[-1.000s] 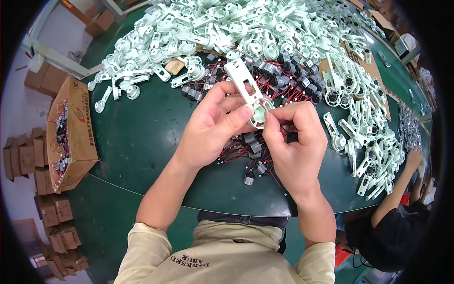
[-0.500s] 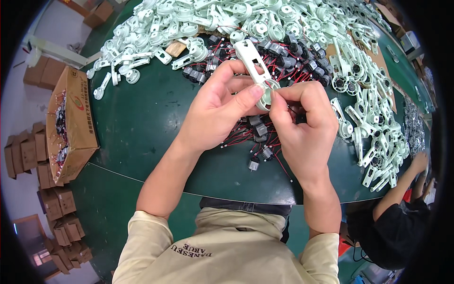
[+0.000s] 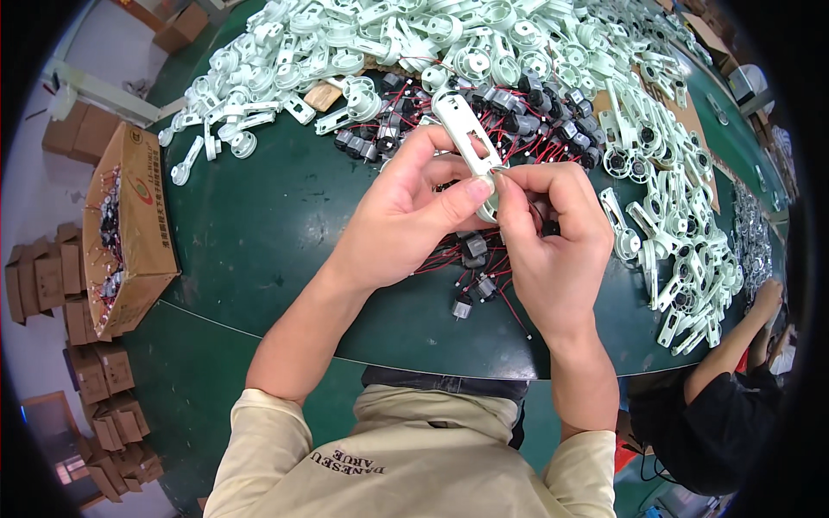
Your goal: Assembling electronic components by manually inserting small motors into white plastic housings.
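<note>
Between its thumb and fingers, my left hand (image 3: 410,203) holds a pale green plastic housing (image 3: 464,125), a long slotted handle with a round ring end. The housing is tilted, its handle pointing up and away from me and the ring close to my right hand. My right hand (image 3: 557,229) is closed in a pinch at the ring's edge. Whatever its fingertips grip is too small and hidden to name. Some dark grey shows under the right fingers, mostly covered. Just beyond and beneath my hands lie small grey motors (image 3: 473,248) with red wires.
A big heap of pale green housings (image 3: 345,39) covers the far side of the green table (image 3: 250,233). More housings, several with dark motors fitted (image 3: 648,135), lie at the right. A cardboard box (image 3: 147,233) of wired parts stands left. Another person's arm (image 3: 734,345) reaches in at right.
The housing has tipped slightly and its ring sits a little lower. My right fingertips have shifted to the ring's upper edge, near the handle. The left hand keeps its hold.
</note>
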Tool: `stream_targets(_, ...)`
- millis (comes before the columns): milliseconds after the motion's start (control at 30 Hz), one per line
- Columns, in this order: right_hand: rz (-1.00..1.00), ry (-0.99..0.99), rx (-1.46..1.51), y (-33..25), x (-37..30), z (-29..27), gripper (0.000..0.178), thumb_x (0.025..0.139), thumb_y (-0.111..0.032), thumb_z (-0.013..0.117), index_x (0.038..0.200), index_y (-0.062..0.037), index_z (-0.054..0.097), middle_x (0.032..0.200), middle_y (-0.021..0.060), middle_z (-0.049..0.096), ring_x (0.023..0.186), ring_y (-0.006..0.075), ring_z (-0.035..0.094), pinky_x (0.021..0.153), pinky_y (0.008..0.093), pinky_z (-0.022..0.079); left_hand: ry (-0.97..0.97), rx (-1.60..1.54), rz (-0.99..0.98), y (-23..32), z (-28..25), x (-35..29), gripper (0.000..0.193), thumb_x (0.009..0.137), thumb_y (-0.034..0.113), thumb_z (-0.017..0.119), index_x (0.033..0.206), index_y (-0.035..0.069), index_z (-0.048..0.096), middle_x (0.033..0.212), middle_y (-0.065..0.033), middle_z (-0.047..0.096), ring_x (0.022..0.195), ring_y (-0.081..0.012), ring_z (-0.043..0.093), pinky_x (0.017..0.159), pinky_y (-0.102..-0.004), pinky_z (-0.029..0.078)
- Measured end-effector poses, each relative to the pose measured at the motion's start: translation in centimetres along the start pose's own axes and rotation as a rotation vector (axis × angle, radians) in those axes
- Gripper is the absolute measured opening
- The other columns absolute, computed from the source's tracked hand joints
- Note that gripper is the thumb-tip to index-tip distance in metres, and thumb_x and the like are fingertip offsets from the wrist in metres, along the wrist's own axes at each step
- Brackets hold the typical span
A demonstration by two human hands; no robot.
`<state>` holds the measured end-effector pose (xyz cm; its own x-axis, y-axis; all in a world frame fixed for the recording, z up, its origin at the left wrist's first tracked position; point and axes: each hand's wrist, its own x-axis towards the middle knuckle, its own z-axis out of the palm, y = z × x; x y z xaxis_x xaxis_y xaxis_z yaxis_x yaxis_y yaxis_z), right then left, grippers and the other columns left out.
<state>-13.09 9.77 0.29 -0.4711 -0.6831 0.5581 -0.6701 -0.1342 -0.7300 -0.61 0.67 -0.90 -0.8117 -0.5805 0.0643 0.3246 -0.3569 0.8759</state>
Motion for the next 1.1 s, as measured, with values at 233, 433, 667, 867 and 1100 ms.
stream_targets(233, 0.019, -0.019, 0.055, -0.1, -0.2, 0.3, 0.008, 0.077, 0.001, 0.069, 0.082, -0.0018, 0.064, 0.074, 0.0044, 0.057, 0.056, 0.0112, 0.05, 0.049, 0.0248, 0.039, -0.01, -0.015, 0.012, 0.3, -0.1, -0.2, 0.031, 0.094, 0.005, 0.053, 0.122, 0.005, 0.04, 0.113, -0.0096, 0.057, 0.105, -0.0165, 0.057, 0.087, -0.0352, 0.054)
stream_targets(433, 0.028, -0.008, 0.052, -0.1, -0.3, 0.3, 0.008, 0.078, 0.002, 0.068, 0.082, -0.0019, 0.063, 0.074, 0.0035, 0.056, 0.054, 0.0089, 0.046, 0.046, 0.0235, 0.037, -0.02, -0.055, -0.004, 0.3, 0.2, -0.2, 0.027, 0.095, 0.005, 0.052, 0.119, 0.005, 0.041, 0.112, -0.0091, 0.057, 0.104, -0.0158, 0.058, 0.088, -0.0349, 0.053)
stream_targets(667, 0.082, -0.082, 0.166, 0.5, 0.0, 0.4, 0.013, 0.079, 0.001, 0.068, 0.09, -0.0009, 0.064, 0.079, 0.005, 0.057, 0.057, 0.0099, 0.051, 0.051, 0.0243, 0.042, 0.077, -0.008, 0.033, 0.2, -0.1, -0.2, 0.022, 0.095, 0.006, 0.053, 0.115, 0.004, 0.045, 0.111, -0.0097, 0.058, 0.103, -0.017, 0.059, 0.087, -0.0347, 0.054)
stream_targets(867, 0.334, -0.306, 0.299, 0.5, 0.2, -1.3, 0.026, 0.079, -0.002, 0.071, 0.103, -0.0006, 0.062, 0.089, 0.007, 0.063, 0.063, 0.0122, 0.059, 0.059, 0.0247, 0.049, 0.22, 0.028, 0.164, 2.0, -1.0, 0.0, 0.02, 0.093, 0.006, 0.055, 0.111, 0.002, 0.046, 0.103, -0.0113, 0.061, 0.095, -0.019, 0.063, 0.086, -0.0356, 0.055)
stream_targets(1100, 0.161, -0.289, 0.179, 0.4, 0.5, -1.8, 0.03, 0.074, 0.0, 0.074, 0.102, -0.0022, 0.064, 0.082, 0.0064, 0.062, 0.062, 0.0122, 0.055, 0.057, 0.0255, 0.047, 0.259, 0.178, 0.283, 1.7, -1.3, 0.2, 0.021, 0.092, 0.003, 0.055, 0.111, 0.0, 0.046, 0.107, -0.0119, 0.059, 0.097, -0.0176, 0.062, 0.085, -0.033, 0.054)
